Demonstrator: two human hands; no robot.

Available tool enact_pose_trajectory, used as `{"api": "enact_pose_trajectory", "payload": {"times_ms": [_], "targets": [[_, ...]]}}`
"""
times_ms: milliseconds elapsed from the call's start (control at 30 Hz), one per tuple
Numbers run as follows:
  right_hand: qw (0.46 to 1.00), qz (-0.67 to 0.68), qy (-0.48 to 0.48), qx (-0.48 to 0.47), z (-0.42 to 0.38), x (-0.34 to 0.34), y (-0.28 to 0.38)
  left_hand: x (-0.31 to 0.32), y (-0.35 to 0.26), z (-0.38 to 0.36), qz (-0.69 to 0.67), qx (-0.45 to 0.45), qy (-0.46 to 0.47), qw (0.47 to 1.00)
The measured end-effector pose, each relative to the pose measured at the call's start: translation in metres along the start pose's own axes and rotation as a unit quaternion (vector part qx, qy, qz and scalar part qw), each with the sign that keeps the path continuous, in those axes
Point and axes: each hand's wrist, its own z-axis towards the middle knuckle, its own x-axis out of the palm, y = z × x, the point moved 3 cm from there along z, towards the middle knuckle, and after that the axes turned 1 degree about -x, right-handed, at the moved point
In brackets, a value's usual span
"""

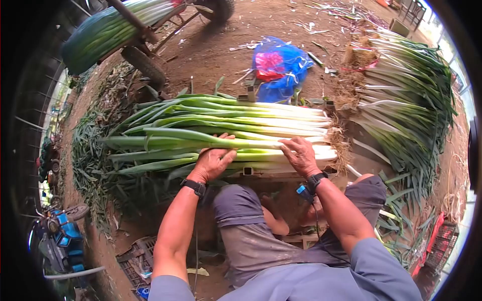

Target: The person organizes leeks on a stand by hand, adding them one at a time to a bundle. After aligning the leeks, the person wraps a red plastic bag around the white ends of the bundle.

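Pressing both hands flat on a row of leeks (pixel 226 128) laid side by side across a low rack (pixel 261 174) in front of my knees. My left hand (pixel 213 159) lies palm down on the nearest stalks, fingers spread toward the green part, gripping nothing. My right hand (pixel 300 155) rests on the white shafts closer to the root ends, fingers loosely curved over one stalk; cannot tell if it actually grips it. Black watch (pixel 195 187) on left wrist, black band (pixel 316 179) on right wrist with a small blue clip (pixel 302 191) and a cord hanging from it. Leek roots (pixel 337 143) point to my right, green tops to my left. Second heap of leeks (pixel 401 95) lies on the ground to the right, roots toward the middle. Blue plastic bag (pixel 279 65) with something red inside sits on the dirt beyond the rack. Trimmed leaves (pixel 93 165) litter the ground left. A cart (pixel 125 30) loaded with more leeks stands top left. Dark crate (pixel 134 261) near my left leg.
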Motion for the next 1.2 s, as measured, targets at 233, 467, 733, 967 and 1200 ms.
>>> {"api": "enact_pose_trajectory", "payload": {"times_ms": [233, 467, 733, 967, 1200], "targets": [[0.999, -0.051, 0.007, -0.019, -0.009, 0.010, -0.006, -0.072, -0.019, -0.037, -0.102, -0.245, -0.237, 0.935], [0.994, -0.076, 0.063, -0.047, -0.016, 0.005, -0.012, 0.000, -0.023, -0.017, 0.314, 0.071, -0.101, 0.941], [0.978, -0.173, 0.113, -0.019, -0.012, 0.013, -0.007, 0.010, 0.007, -0.002, 0.300, 0.076, -0.047, 0.950], [0.983, -0.158, 0.093, -0.008, -0.026, 0.024, -0.014, 0.015, 0.006, -0.010, 0.316, 0.048, -0.018, 0.947], [0.985, 0.133, 0.027, 0.108, -0.003, -0.008, -0.009, 0.019, 0.028, -0.013, 0.348, 0.092, -0.038, 0.932]]}}
